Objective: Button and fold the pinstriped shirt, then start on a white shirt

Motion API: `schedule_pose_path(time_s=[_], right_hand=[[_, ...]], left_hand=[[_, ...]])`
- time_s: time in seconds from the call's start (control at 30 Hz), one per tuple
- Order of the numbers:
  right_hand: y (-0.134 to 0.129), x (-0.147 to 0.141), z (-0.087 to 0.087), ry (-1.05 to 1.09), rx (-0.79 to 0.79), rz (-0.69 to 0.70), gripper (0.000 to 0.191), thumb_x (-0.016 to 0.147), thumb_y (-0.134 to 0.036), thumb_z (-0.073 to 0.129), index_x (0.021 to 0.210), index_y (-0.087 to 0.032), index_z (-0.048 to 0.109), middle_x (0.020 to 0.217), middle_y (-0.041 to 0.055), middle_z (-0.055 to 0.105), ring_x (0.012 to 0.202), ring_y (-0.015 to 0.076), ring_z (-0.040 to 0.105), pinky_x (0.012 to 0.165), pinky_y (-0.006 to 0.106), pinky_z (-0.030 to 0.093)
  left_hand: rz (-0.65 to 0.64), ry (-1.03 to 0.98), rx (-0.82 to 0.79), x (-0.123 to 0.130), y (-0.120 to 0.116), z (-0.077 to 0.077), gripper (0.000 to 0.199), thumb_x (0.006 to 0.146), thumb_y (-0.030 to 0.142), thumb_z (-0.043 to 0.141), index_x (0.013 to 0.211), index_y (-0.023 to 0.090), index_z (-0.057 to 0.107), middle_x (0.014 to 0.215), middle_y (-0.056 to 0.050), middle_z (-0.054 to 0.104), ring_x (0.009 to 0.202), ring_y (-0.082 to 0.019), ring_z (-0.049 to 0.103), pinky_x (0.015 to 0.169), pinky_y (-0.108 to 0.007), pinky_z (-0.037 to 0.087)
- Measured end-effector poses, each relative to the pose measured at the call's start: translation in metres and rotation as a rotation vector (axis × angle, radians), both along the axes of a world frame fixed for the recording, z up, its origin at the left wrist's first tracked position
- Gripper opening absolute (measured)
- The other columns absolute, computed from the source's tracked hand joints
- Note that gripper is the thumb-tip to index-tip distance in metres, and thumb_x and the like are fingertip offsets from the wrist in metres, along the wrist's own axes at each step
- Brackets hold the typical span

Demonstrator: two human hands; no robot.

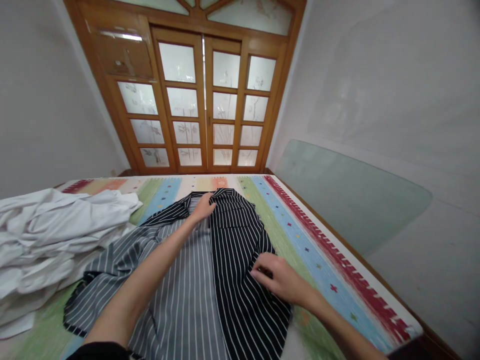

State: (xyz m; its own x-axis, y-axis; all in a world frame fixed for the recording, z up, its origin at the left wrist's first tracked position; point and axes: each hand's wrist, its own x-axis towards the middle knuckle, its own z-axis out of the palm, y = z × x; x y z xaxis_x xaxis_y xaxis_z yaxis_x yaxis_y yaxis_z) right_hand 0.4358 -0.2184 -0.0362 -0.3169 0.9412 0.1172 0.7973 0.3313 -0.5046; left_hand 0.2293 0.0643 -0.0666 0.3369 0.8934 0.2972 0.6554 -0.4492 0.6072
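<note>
A black shirt with white stripes (240, 250) lies spread out, its front open and the greyer inside showing on the left half. Its collar points toward the far end. My left hand (204, 206) reaches across the cloth and is closed on the shirt's front edge just below the collar. At the shirt's right side, by the sleeve, my right hand (275, 274) has its fingers curled and thumb brought in, pinching the striped cloth. The fingertips of my right hand are partly hidden.
A heap of white cloth (63, 235) lies to the left, close to the shirt. Under everything is a bed-like surface with a multicoloured striped cover (300, 240). A pale green panel (348, 185) is on the right wall. Wooden glass-paned doors (206, 100) stand beyond the far edge.
</note>
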Motion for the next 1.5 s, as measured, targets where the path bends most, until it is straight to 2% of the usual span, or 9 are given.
schedule_pose_path(time_s=[0.17,0.4,0.63,0.9,1.07,1.2,1.3,1.4,1.5], right_hand=[[0.010,0.052,-0.024,-0.184,-0.054,-0.231,0.017,0.077,-0.028,0.067,0.089,-0.018,0.061,0.095,0.0076,0.063,0.091,0.0232,0.057,0.081,0.035,0.043],[0.021,0.057,-0.056,-0.181,-0.118,-0.235,0.010,0.083,-0.029,0.057,0.080,-0.019,0.056,0.083,0.0039,0.063,0.080,0.0192,0.057,0.072,0.029,0.041],[0.041,0.075,-0.037,-0.172,0.011,-0.428,0.020,0.089,-0.033,0.046,0.085,-0.018,0.058,0.065,0.0015,0.059,0.065,0.0178,0.053,0.063,0.028,0.036],[-0.012,0.071,0.014,-0.099,-0.409,0.123,0.011,0.076,-0.028,0.067,0.077,-0.019,0.063,0.060,-0.0053,0.049,0.056,0.0106,0.042,0.052,0.022,0.027],[-0.027,0.074,0.003,-0.368,-0.367,-0.098,0.006,0.071,-0.021,0.071,0.076,-0.019,0.067,0.069,0.0011,0.062,0.064,0.0163,0.055,0.056,0.025,0.029],[-0.025,0.091,-0.009,-0.393,-0.345,-0.248,0.030,0.085,-0.046,0.057,0.083,-0.018,0.068,0.077,0.0089,0.068,0.073,0.0226,0.062,0.061,0.028,0.035],[-0.023,0.100,-0.017,-0.317,-0.331,-0.243,0.048,0.094,-0.054,0.037,0.081,-0.017,0.065,0.077,0.0092,0.068,0.073,0.0218,0.063,0.065,0.029,0.037],[-0.020,0.102,-0.030,-0.296,-0.315,-0.259,0.035,0.092,-0.047,0.046,0.081,-0.018,0.061,0.077,0.0069,0.068,0.072,0.0204,0.062,0.064,0.028,0.037],[-0.014,0.097,-0.042,-0.284,-0.301,-0.268,0.016,0.086,-0.033,0.054,0.081,-0.019,0.057,0.074,0.0034,0.066,0.069,0.0180,0.059,0.060,0.026,0.034]], left_hand=[[-0.288,0.190,-0.073,-0.013,-0.068,-0.030,0.047,0.086,0.047,0.053,0.123,0.018,0.061,0.133,-0.010,0.059,0.125,-0.026,0.053,0.108,-0.040,0.038],[-0.274,0.439,0.019,-0.016,-0.098,-0.055,0.060,0.096,0.050,0.033,0.146,0.017,0.037,0.155,-0.011,0.030,0.145,-0.030,0.018,0.117,-0.048,0.016],[-0.171,0.290,0.010,-0.001,-0.076,-0.058,0.050,0.095,0.037,0.038,0.141,0.020,0.045,0.152,-0.010,0.037,0.144,-0.030,0.023,0.116,-0.050,0.014],[-0.154,0.262,0.026,-0.001,-0.056,-0.054,0.044,0.093,0.031,0.041,0.135,0.022,0.051,0.147,-0.010,0.044,0.141,-0.030,0.030,0.115,-0.052,0.017],[-0.159,0.253,0.099,0.003,-0.067,-0.041,0.037,0.090,0.021,0.043,0.125,0.018,0.056,0.140,-0.015,0.051,0.136,-0.032,0.036,0.113,-0.052,0.021],[-0.272,0.245,0.195,0.004,-0.113,-0.025,0.026,0.087,0.014,0.047,0.108,0.018,0.062,0.123,-0.013,0.060,0.120,-0.027,0.049,0.105,-0.042,0.034],[-0.634,0.285,0.273,0.002,-0.170,-0.019,0.020,0.092,0.032,0.048,0.092,0.017,0.061,0.097,-0.010,0.062,0.091,-0.022,0.057,0.084,-0.035,0.044],[-0.921,0.280,0.259,-0.003,-0.225,-0.025,0.035,0.087,0.054,0.054,0.089,0.019,0.059,0.087,-0.006,0.059,0.081,-0.020,0.054,0.074,-0.031,0.043],[-0.919,0.295,0.227,-0.008,-0.259,-0.032,0.031,0.088,0.049,0.057,0.094,0.019,0.057,0.091,-0.007,0.058,0.085,-0.021,0.053,0.077,-0.033,0.041]])
